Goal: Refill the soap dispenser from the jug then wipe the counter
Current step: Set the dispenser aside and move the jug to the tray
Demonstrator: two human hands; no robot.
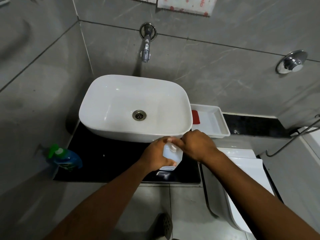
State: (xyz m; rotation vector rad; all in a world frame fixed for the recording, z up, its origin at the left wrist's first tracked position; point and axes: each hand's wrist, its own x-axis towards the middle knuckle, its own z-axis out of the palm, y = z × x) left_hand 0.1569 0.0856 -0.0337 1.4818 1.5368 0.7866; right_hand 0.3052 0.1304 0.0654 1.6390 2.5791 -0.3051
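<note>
A translucent white jug [172,157] stands on the black counter [107,161] just in front of the white basin [121,101], the left hand [155,154] wrapped round its body while the right hand [197,145] pinches its cap. Left of the basin sits a blue pump dispenser [66,157] with a green head (label too blurred to read). Right of the basin, a white tray [218,122] holds something red [195,117].

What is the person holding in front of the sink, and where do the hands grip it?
A translucent white jug: the left hand wraps its body, and the right hand pinches the cap at its top.
</note>
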